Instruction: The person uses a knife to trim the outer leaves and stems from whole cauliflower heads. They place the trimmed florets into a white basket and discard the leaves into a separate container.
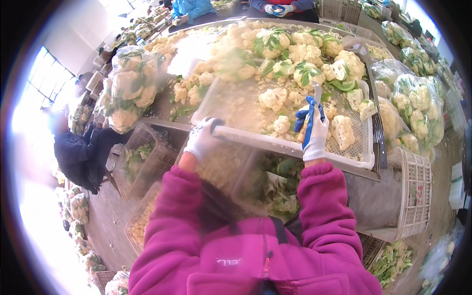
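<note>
My left hand (203,135), in a white work glove, is closed over the near-left rim of a white perforated plastic tray (254,137). My right hand (313,129), in a white glove with blue-coated palm and fingers, grips a small knife (317,92) whose blade points away from me. Under the right fingers shows something tan, perhaps the knife handle. Loose florets lie in the tray, among them a large cauliflower piece (273,99) and another piece (343,132) right of my right hand. Whole cauliflower heads (308,73) with green leaves are heaped beyond. Glare blurs the left part.
A long fork-like tool (379,142) lies along the table's right edge. Below the table are a crate of leaves (273,184) and a tipped plastic basket (416,195). Bagged cauliflowers (129,88) stand left, more bags (418,107) right. Gloved co-worker hands (279,10) are across the table.
</note>
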{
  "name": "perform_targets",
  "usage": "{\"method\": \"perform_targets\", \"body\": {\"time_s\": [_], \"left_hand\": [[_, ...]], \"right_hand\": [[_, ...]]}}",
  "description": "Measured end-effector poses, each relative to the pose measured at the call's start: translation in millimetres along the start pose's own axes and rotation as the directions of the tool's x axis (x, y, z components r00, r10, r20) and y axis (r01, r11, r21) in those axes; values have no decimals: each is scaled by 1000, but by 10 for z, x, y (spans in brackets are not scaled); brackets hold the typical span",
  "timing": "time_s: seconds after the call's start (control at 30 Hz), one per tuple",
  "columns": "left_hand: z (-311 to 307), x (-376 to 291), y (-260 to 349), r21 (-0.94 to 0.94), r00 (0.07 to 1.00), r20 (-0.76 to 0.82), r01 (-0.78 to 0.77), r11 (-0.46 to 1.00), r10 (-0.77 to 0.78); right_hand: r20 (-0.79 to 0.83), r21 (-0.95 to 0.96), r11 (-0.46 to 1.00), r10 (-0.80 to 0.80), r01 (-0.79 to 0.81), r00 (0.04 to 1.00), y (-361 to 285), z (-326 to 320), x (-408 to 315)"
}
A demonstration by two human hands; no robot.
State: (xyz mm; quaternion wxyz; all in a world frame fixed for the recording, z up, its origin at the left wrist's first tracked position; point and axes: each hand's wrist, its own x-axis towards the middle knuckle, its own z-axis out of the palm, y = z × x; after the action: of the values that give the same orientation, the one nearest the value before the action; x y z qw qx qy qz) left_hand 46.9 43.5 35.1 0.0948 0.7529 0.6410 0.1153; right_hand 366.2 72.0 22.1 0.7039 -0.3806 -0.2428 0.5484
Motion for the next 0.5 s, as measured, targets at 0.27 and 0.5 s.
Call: {"method": "perform_targets", "body": {"time_s": [0.27, 0.5], "left_hand": [[926, 720, 1296, -160, 965, -24, -260, 952, 260], [995, 1011, 880, -891, 998, 27, 46, 451, -49]], "right_hand": [[-60, 82, 996, -31, 36, 998, -31, -26, 45], [-2, -70, 998, -8, 8, 1000, 95, -12, 31]]}}
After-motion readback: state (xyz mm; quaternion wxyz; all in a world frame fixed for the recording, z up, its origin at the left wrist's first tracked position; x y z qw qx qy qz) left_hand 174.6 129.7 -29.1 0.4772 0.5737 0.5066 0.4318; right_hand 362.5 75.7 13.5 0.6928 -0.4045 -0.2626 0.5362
